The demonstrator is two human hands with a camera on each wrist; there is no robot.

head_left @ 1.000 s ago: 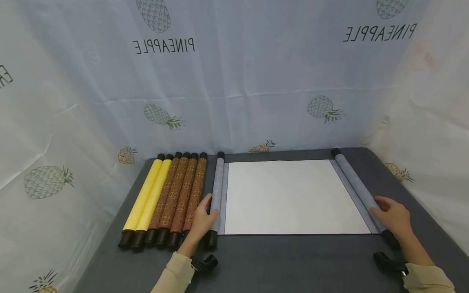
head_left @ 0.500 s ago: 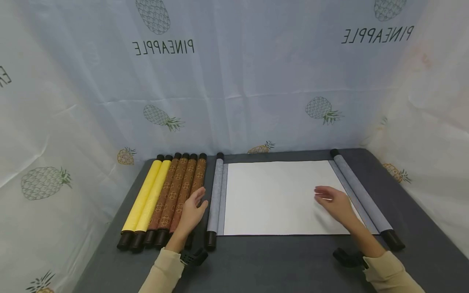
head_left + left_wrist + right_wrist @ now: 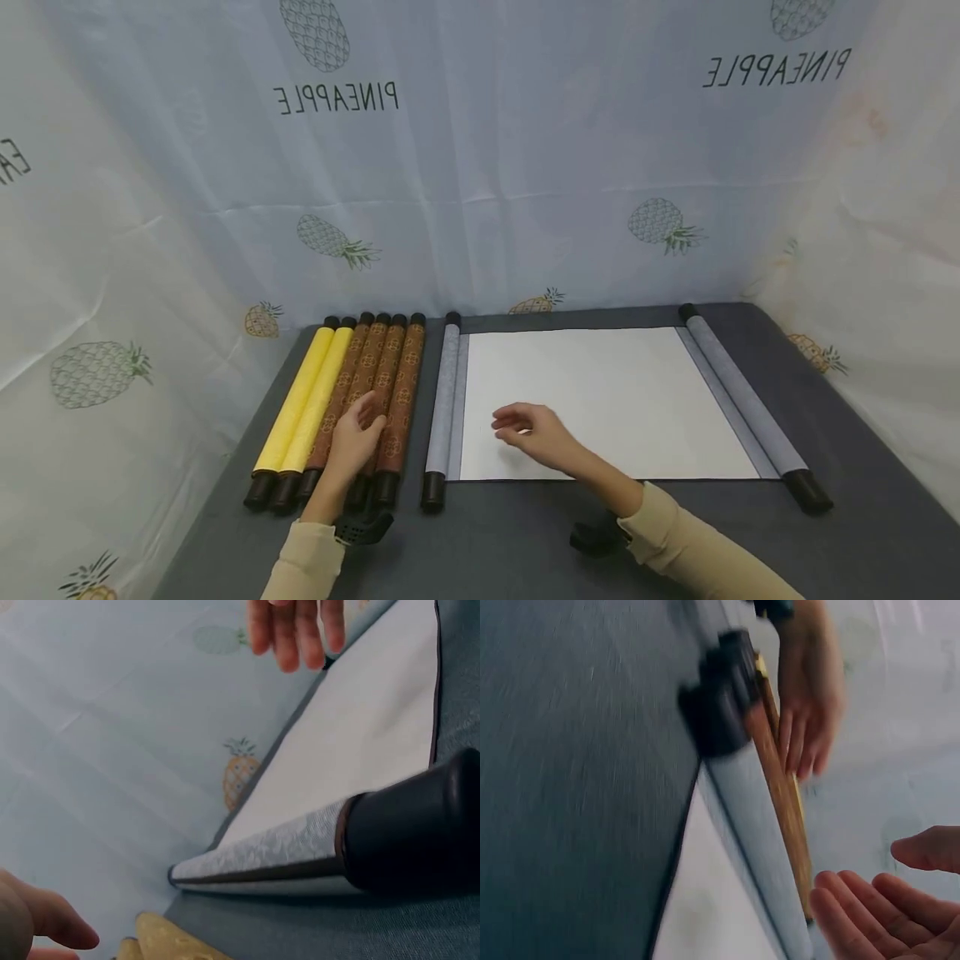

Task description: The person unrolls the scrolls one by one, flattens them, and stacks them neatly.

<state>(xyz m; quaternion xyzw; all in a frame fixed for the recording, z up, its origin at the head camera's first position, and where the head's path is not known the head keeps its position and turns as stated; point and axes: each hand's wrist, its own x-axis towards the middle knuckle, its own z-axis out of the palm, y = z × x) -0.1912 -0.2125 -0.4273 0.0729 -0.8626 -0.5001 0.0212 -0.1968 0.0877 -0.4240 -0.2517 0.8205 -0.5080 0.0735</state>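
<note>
A hanging scroll lies unrolled, its white sheet (image 3: 615,392) stretched between a grey left roller (image 3: 442,400) and a grey right roller (image 3: 742,392), both with black end knobs. My left hand (image 3: 351,440) hovers over the row of brown patterned scrolls (image 3: 406,387), fingers loosely bent, holding nothing. Over the left part of the white sheet is my right hand (image 3: 543,435), relaxed and holding nothing. The right wrist view shows its thumb (image 3: 930,849) apart from its fingers (image 3: 870,900). In the left wrist view the left roller's black knob (image 3: 412,821) is large and near.
Two yellow scrolls (image 3: 294,396) lie rolled up at the left end of the row, beside the brown ones. Everything rests on a dark grey table (image 3: 510,542). A pineapple-print curtain (image 3: 480,150) hangs behind and on both sides.
Both hands have let go of the grey rollers. The right hand has swept left across the white sheet; the left hand has moved left over the brown scrolls. The unrolled scroll stays put.
</note>
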